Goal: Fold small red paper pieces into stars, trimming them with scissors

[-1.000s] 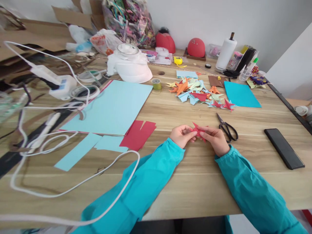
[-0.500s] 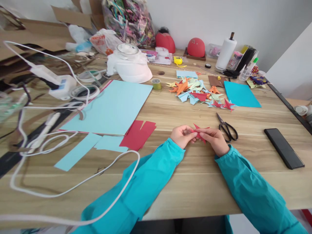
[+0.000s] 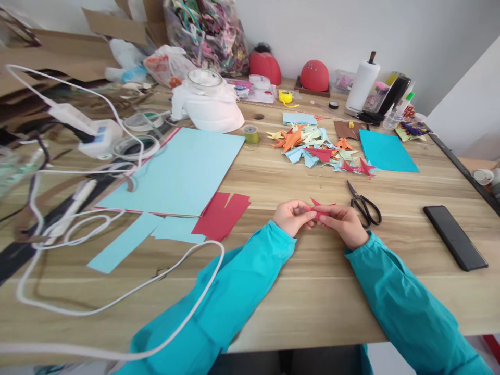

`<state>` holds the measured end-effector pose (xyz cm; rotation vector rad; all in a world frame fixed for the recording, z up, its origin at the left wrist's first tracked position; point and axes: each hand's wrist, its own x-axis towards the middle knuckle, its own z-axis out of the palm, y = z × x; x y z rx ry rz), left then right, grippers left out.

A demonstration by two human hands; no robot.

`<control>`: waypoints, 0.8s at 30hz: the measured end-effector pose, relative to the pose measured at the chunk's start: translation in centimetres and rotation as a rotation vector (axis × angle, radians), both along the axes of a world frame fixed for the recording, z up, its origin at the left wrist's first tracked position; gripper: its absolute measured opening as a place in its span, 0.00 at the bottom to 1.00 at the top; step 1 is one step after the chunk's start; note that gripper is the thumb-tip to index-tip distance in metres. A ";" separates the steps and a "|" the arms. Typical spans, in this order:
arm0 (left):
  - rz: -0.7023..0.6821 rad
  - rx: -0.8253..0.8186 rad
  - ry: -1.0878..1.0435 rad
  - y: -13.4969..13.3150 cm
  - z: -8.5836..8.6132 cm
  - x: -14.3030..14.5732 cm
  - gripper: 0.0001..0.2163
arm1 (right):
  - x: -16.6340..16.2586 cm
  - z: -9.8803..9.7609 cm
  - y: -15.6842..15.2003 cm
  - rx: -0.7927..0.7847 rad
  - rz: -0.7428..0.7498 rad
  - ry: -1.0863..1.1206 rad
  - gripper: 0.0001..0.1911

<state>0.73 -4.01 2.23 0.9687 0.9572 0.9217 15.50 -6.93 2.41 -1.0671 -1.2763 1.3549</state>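
Note:
A small folded red paper piece with pointed tips is pinched between both my hands just above the wooden table. My left hand grips its left side with closed fingers. My right hand holds the right side, fingers curled over it. Black scissors lie just right of my right hand. A cut red paper sheet lies to the left of my left hand.
A pile of folded paper shapes lies beyond my hands, next to a teal sheet. A large light-blue sheet and strips lie left. A black phone rests at right. White cables loop across the left.
The red paper piece has turned slightly between my fingers, and its lower tip is now mostly hidden under my right hand. Both hands stay in the same place.

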 end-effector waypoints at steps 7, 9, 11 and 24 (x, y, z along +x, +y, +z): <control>-0.045 -0.073 -0.010 0.3 0.4 -0.2 0.13 | 0.1 -0.2 0.1 0.004 -0.004 -0.026 0.15; -0.049 -0.084 -0.011 0.3 0.4 -0.2 0.12 | 0.1 -0.2 0.1 0.006 -0.011 -0.034 0.16; -0.044 -0.094 -0.014 0.3 0.4 -0.2 0.12 | 0.1 -0.2 0.1 0.008 -0.019 -0.037 0.15; -0.061 -0.070 -0.046 0.2 0.3 -0.1 0.12 | 0.2 -0.4 0.1 0.033 -0.037 -0.035 0.14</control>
